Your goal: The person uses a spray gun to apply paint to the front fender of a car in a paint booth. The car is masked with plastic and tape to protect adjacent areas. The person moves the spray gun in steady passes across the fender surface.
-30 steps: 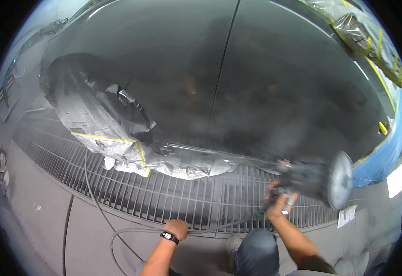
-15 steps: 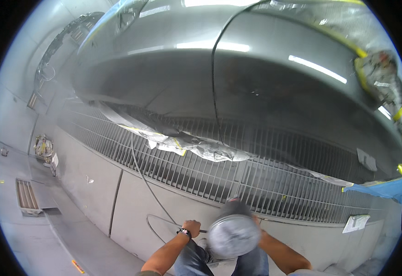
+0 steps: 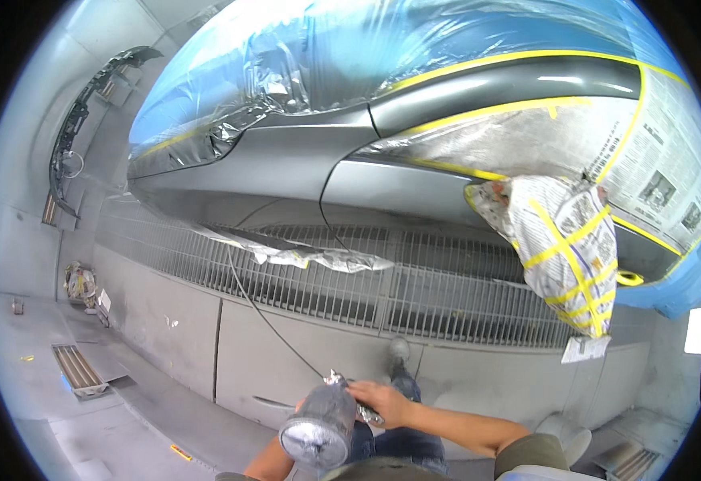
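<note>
In front of my knees, my right hand (image 3: 381, 403) is closed around the body of a spray gun (image 3: 334, 378). The gun's grey paint cup (image 3: 317, 429) is turned with its round end toward me. Behind the cup my left forearm (image 3: 269, 461) comes in, while the left hand's fingers are hidden. A thin air hose (image 3: 274, 329) runs from beside the gun toward the car. Ahead stands the dark grey car side (image 3: 254, 176), masked with blue plastic film (image 3: 302, 48), newspaper (image 3: 663, 172) and yellow tape. A wing mirror (image 3: 567, 248) is wrapped in newspaper and tape.
A metal floor grating (image 3: 447, 317) runs along the car's lower edge. Crumpled masking paper (image 3: 318, 258) hangs below the panel. A dark curved part (image 3: 78, 120) stands by the left wall. Crumpled waste (image 3: 80, 282) and a slatted panel (image 3: 79, 370) lie to the left.
The spray gun has moved left, with my right hand now visible on it. My left hand, earlier closed at the hose, is now behind the cup. More of the masked car shows.
</note>
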A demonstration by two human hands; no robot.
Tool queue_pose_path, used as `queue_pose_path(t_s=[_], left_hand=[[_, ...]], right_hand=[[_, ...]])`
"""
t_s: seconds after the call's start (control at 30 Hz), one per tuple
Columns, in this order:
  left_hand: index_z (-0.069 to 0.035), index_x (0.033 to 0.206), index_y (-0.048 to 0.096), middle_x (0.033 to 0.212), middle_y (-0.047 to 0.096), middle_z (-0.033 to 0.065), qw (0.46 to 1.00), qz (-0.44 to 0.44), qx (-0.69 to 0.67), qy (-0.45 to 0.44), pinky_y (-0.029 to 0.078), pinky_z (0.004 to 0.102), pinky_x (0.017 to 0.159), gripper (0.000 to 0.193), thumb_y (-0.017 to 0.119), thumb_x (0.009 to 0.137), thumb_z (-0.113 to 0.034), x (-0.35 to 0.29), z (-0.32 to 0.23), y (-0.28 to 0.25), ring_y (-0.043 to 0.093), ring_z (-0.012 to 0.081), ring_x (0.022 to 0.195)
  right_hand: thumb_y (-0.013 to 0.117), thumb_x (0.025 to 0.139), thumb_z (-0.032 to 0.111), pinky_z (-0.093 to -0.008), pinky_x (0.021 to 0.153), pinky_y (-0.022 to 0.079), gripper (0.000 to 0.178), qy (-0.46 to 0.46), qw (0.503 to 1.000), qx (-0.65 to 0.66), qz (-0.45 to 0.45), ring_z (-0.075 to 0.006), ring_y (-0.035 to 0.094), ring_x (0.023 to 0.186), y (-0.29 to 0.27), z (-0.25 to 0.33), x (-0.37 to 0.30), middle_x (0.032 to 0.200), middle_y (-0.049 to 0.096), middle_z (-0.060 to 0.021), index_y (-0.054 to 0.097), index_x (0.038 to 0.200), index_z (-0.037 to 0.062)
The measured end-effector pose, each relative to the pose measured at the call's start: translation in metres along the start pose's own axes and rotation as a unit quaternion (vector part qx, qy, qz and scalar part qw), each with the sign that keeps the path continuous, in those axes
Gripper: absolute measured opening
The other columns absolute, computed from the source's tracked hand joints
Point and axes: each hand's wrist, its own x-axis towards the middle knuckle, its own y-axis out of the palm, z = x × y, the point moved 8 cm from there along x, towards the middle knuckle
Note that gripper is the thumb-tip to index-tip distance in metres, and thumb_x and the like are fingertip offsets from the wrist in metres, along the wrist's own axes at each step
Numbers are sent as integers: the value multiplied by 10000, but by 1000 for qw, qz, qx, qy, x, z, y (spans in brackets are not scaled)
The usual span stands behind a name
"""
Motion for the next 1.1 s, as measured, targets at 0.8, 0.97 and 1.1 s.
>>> queue_pose_path(t_s=[0.8, 0.97, 1.1], left_hand=[[-70, 946, 714, 994, 693, 160, 977, -148, -21, 152, 527, 468, 878, 243, 744, 756, -219, -11, 207, -153, 640, 373, 989], [-52, 978, 683, 1028, 678, 173, 983, -155, -59, 84, 505, 478, 925, 250, 712, 796, -220, -52, 354, -149, 621, 384, 1019], [-42, 1032, 639, 1046, 656, 182, 989, -129, -55, 38, 505, 476, 898, 273, 695, 879, -262, -78, 395, -140, 613, 395, 1023]], right_hand=[[252, 932, 810, -367, 634, 564, 917, 230, 788, 241, -517, -315, 633, 1111, -36, 120, 81, 1322, 577, -232, 326, 1527, 117], [261, 921, 816, -387, 689, 576, 930, 212, 781, 285, -514, -295, 606, 1147, -4, 161, 109, 1304, 585, -197, 439, 1455, 75], [254, 936, 790, -403, 769, 581, 908, 196, 783, 290, -514, -324, 586, 1207, 11, 176, 110, 1345, 552, -220, 438, 1455, 69]])
